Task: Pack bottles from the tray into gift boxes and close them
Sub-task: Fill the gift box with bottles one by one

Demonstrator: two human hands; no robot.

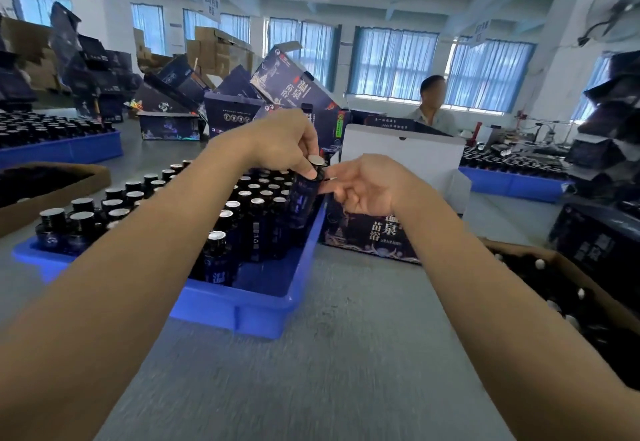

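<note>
One bottle is pinched near the cap by the left hand and held over the far right corner of the blue tray. Its long axis is near upright, cap tipped slightly right. The right hand is loose and empty, fingertips just beside the bottle; contact cannot be told. The open gift box sits just past the tray's right edge, under the right hand, so that hand is judged nearer.

Glossy plastic tray, dark glossy bottles, shiny caps, cardboard gift box
</note>
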